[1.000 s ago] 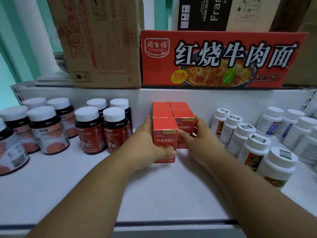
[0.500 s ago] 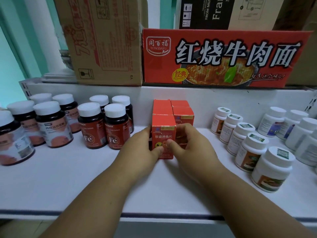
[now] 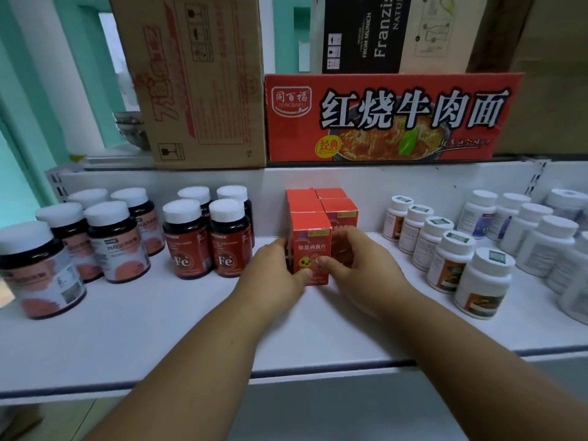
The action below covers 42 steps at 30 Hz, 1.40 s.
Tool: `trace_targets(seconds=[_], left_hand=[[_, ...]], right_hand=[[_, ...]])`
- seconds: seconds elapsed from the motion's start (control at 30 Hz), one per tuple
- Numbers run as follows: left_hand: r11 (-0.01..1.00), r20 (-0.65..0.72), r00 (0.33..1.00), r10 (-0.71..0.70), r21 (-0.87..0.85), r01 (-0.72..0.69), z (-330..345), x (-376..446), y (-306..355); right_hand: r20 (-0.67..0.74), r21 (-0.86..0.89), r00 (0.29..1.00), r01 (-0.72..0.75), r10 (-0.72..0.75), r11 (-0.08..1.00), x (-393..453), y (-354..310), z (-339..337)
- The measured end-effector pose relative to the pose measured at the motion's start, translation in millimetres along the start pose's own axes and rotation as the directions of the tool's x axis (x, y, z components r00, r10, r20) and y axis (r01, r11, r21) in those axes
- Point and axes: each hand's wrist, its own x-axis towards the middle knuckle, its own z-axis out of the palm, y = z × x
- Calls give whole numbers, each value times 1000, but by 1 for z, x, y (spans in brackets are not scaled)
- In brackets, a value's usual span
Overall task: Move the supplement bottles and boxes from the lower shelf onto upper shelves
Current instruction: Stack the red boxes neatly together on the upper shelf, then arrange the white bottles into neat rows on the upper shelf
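Note:
Several small red supplement boxes [image 3: 337,205] stand in a tight cluster mid-shelf against the back wall. The front red box [image 3: 311,233], with a yellow chick on its face, is held from both sides. My left hand [image 3: 273,275] lies along its left side with the thumb on its front face. My right hand [image 3: 359,268] has its thumb on the same face, and its fingers curl over the box beside it on the right. All the boxes stand on the white shelf [image 3: 159,329].
Dark white-capped bottles marked Fe [image 3: 186,240] and larger dark bottles [image 3: 114,243] stand to the left. Rows of white bottles [image 3: 483,281] fill the right. A red noodle carton [image 3: 391,119] and a brown carton [image 3: 197,81] sit on the shelf above.
My right hand moved in from the right-hand box to the front box, so both thumbs now meet on its face. The view shifted slightly downward.

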Motion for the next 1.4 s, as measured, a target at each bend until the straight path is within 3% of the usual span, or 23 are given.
trace_targets(seconds=[0.1, 0.3, 0.4, 0.63, 0.83, 1.1, 1.27, 1.4], left_hand=[[997, -26, 1000, -4, 83, 6, -5, -13, 3], [938, -33, 991, 126, 329, -109, -8, -66, 7], [933, -53, 978, 202, 313, -176, -10, -77, 16], [915, 66, 946, 316, 243, -323, 34, -69, 62], [922, 35, 948, 317, 223, -316, 86, -44, 105], [964, -74, 973, 220, 169, -205, 128, -23, 138], [969, -100, 971, 217, 142, -202, 133, -11, 143], [933, -53, 946, 318, 193, -303, 132, -2, 143]], right_hand=[[-89, -69, 996, 14, -20, 998, -10, -5, -7], [-207, -196, 971, 76, -117, 978, -54, -28, -29], [-284, -235, 945, 98, -165, 967, -69, -34, -51], [-326, -316, 920, 112, -219, 942, -76, 5, -108], [-208, -345, 964, 88, -167, 934, -64, 55, -160], [9, -224, 990, 139, -141, 965, -54, 102, -181], [2, -129, 990, 142, -143, 981, -52, 105, -183], [-94, -160, 991, 81, -97, 984, -51, 104, -182]])
